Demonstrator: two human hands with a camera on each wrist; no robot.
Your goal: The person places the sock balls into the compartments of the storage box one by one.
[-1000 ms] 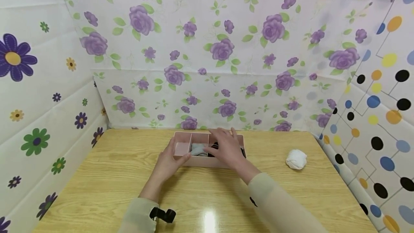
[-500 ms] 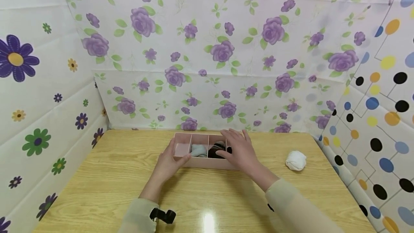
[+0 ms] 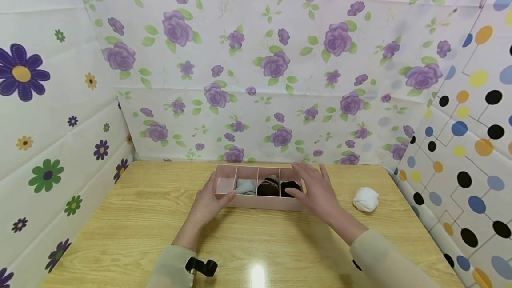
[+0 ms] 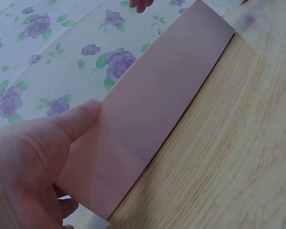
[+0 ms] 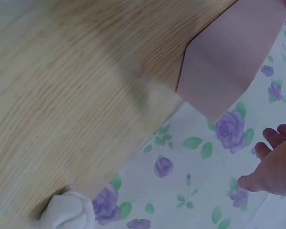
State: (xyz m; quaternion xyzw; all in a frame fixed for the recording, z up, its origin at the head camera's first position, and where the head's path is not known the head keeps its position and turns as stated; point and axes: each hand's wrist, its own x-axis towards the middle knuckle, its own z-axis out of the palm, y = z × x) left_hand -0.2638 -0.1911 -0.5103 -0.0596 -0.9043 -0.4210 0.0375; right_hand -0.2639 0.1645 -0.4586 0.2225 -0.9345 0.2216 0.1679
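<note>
A long pink divided box (image 3: 260, 202) stands on the table. My left hand (image 3: 209, 200) grips its left end, the thumb at the front rim and the other fingers around the end, as the left wrist view shows. My right hand (image 3: 318, 190) hovers over the box's right end with spread fingers and holds nothing; in the right wrist view it appears apart from the box. Inside, a light grey cloth bundle (image 3: 246, 186), a dark striped bundle (image 3: 269, 186) and a black bundle (image 3: 290, 186) sit in separate compartments. The leftmost compartment (image 3: 226, 184) shows a bare bottom.
A white cloth bundle (image 3: 366, 199) lies on the wooden table (image 3: 256, 239) to the right of the box. Flower-print sheeting (image 3: 276, 101) rises behind the table's far edge. Patterned sheets also stand along the left and right sides.
My right hand has moved right along the box, from above the middle compartments to the right end, uncovering the dark bundles. The left hand has kept its grip on the box.
</note>
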